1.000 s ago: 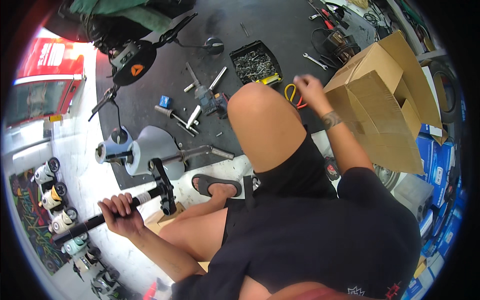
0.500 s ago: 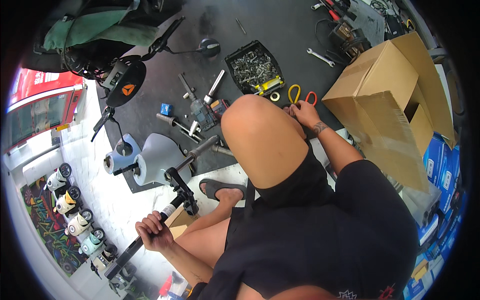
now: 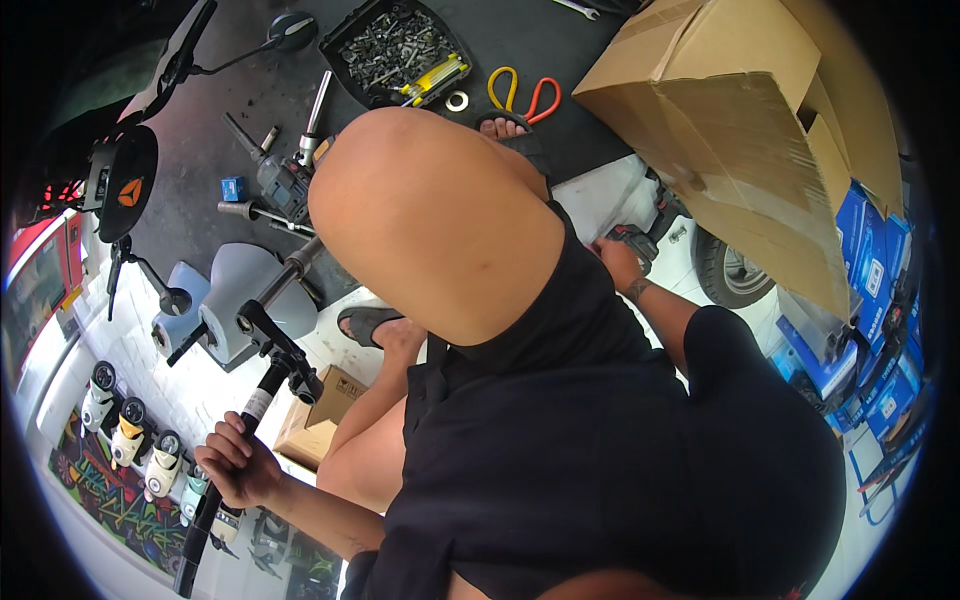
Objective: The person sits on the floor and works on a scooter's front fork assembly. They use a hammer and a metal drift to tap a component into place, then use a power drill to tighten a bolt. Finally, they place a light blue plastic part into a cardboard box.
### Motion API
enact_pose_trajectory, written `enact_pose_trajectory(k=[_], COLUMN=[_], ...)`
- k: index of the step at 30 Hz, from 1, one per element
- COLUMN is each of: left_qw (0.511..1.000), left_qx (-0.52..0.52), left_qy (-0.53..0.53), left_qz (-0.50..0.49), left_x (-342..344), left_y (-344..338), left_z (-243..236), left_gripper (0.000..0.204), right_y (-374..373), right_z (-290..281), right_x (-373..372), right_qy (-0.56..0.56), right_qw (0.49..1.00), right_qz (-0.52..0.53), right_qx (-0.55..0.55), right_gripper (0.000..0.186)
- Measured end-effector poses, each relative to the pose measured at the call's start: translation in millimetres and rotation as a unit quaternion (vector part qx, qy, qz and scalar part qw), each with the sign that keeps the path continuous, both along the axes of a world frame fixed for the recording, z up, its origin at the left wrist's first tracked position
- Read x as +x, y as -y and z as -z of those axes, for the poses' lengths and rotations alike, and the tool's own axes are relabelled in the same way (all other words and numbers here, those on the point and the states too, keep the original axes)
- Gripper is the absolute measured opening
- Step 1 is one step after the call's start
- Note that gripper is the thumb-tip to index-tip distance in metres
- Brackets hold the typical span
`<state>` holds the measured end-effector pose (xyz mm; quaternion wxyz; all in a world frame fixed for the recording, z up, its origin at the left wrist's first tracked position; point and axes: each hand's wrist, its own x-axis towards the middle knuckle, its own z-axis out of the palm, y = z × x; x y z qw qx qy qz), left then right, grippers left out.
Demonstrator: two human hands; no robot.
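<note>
My left hand (image 3: 238, 462) is closed around a black tube (image 3: 265, 393) with a black clamp bracket (image 3: 262, 332) at its upper part, in front of pale blue-grey shell parts (image 3: 237, 280). My right hand (image 3: 617, 265) is low beside my raised bare knee, at a black cordless power tool (image 3: 638, 243); its fingertips are partly hidden, so its grip is unclear. Above the knee lie a black tray of small metal fasteners (image 3: 390, 52), yellow and red loop-handled things (image 3: 540, 97) and a metal ring (image 3: 457, 100). A grey power tool (image 3: 280, 185) lies left of the knee.
An open cardboard box (image 3: 735, 180) fills the upper right, with a wheel (image 3: 735, 280) and blue boxes (image 3: 865, 260) below it. A dark mat (image 3: 200, 120) holds loose tools. A scooter handlebar with mirrors (image 3: 125, 180) juts in from the left, above several small scooters (image 3: 130, 425).
My right hand has left the coloured loops and moved down beside my thigh to the power tool. My left hand still holds the tube. The view has shifted, the mat now higher in it.
</note>
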<state>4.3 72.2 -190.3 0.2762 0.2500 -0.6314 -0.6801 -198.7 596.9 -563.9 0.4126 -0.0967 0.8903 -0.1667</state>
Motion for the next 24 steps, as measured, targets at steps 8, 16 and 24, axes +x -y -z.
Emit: enact_pose_trajectory(k=[8, 16, 24], left_qw=[0.999, 0.996, 0.997], left_qx=[-0.007, -0.012, -0.025], left_qy=[-0.01, -0.031, -0.028], left_qz=[-0.031, -0.088, -0.067], left_x=[-7.9, -0.1, -6.6], left_y=[-6.6, -7.5, -9.5], left_z=[0.0, 2.9, 2.7], left_gripper=[0.034, 0.028, 0.03], right_y=[17.3, 92.2, 274.4], right_z=[44.2, 71.1, 1.3], right_x=[-91.5, -149.0, -159.6], right_qy=[-0.096, 0.017, 0.067], right_qw=[0.988, 0.997, 0.938], right_qz=[0.118, -0.068, -0.309], right_qx=[0.015, -0.038, -0.139], right_gripper=[0.044, 0.043, 0.042])
